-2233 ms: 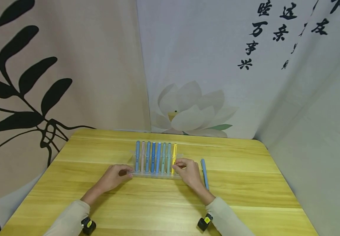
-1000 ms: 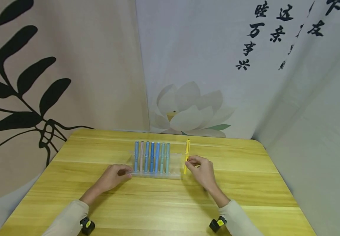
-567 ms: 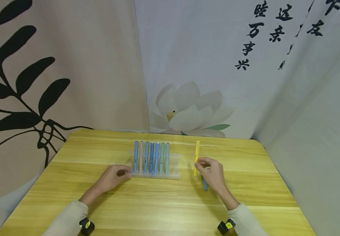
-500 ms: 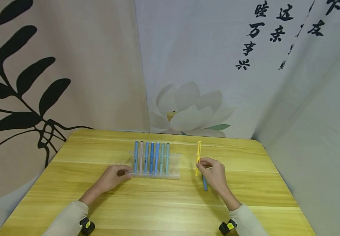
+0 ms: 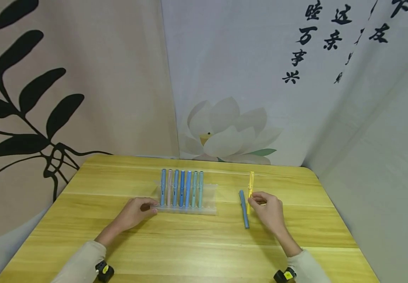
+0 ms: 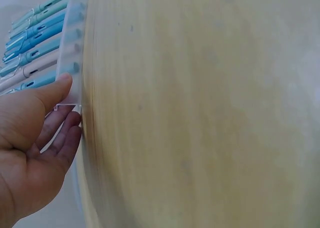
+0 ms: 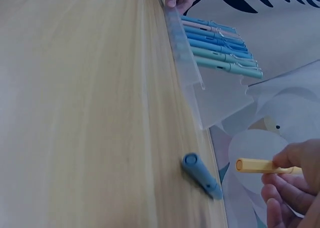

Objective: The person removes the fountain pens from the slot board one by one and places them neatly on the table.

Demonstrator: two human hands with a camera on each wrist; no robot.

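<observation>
My left hand (image 5: 133,213) grips the left end of a clear acrylic pen stand (image 5: 209,199), thumb on its front ledge and fingers curled below in the left wrist view. Several capped pens (image 5: 182,188) stand upright in a row in it: blues, one pale pink and two green ones at the right end. The stand's right end holds no pen. To the right, my right hand (image 5: 270,211) pinches a yellow pen (image 5: 250,184) upright between thumb and fingers. In the right wrist view the yellow pen's lower end (image 7: 250,165) points out from the fingertips.
A grey-blue pen (image 5: 244,210) lies on the wooden table (image 5: 175,251), just left of the yellow one. Behind the table hangs a cloth (image 5: 232,70) with a printed lotus and black writing. Each sleeve carries a small black device (image 5: 105,271) near the cuff.
My right hand has taken the yellow pen out of the stand's right end and carried it right, past the lying grey-blue pen. My left hand keeps its grip on the stand.
</observation>
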